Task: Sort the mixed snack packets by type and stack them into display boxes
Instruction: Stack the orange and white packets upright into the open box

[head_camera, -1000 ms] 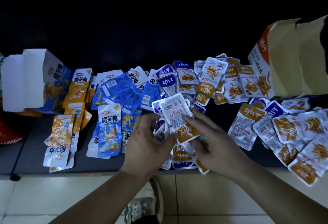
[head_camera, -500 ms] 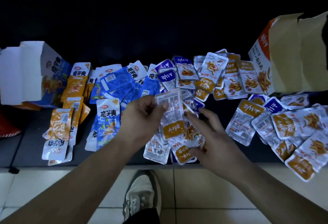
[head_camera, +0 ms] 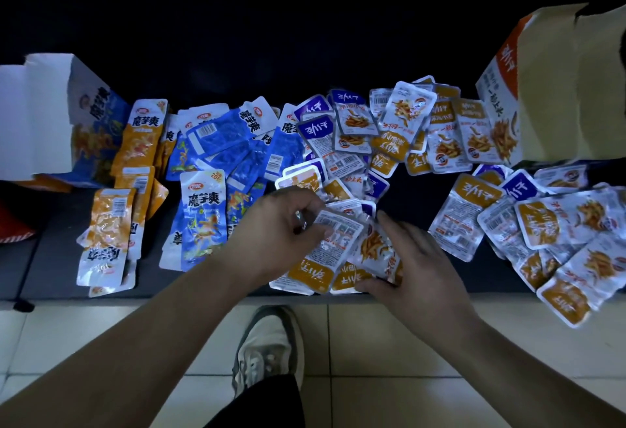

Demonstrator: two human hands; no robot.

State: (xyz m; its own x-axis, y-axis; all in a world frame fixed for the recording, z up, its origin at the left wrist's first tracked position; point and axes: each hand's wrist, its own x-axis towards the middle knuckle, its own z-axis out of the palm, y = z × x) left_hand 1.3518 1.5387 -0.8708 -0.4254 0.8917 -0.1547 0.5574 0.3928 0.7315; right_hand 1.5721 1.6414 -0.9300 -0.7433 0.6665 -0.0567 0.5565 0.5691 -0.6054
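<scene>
Left hand point(head_camera: 281, 231) curled, thumb and fingers pinching the top edge of a packet point(head_camera: 330, 251). The packet is back side up, orange band toward the near edge. Right hand point(head_camera: 418, 266) just beside it, fingers fairly straight over a fanned stack point(head_camera: 374, 251) of the same orange-band kind, thumb at the stack's near side. Real grip or only resting on it: cannot tell. The held packet overlaps the stack. Both sit right at the near edge of the dark bench point(head_camera: 50, 258), centre.

Left box point(head_camera: 50, 116), blue and white, flaps up, far left. Long orange packs point(head_camera: 111, 224) just beside it, the lowest ones reaching the near edge. Blue packs point(head_camera: 216, 221) between those and the left hand. Purple packs point(head_camera: 315, 129) mixed into the far centre heap behind the hands. Right box point(head_camera: 542, 89), orange and brown, open, far right. Right pile point(head_camera: 542, 231) of orange-band packets lies in front of it, its nearest ones hanging over the bench edge.

Bare bench: a dark gap between the right hand and the right pile, and a strip at the near left corner. Behind the heaps it is all dark, back edge not readable. Below the near edge, tiled floor point(head_camera: 389, 343) and a shoe point(head_camera: 267, 349).
</scene>
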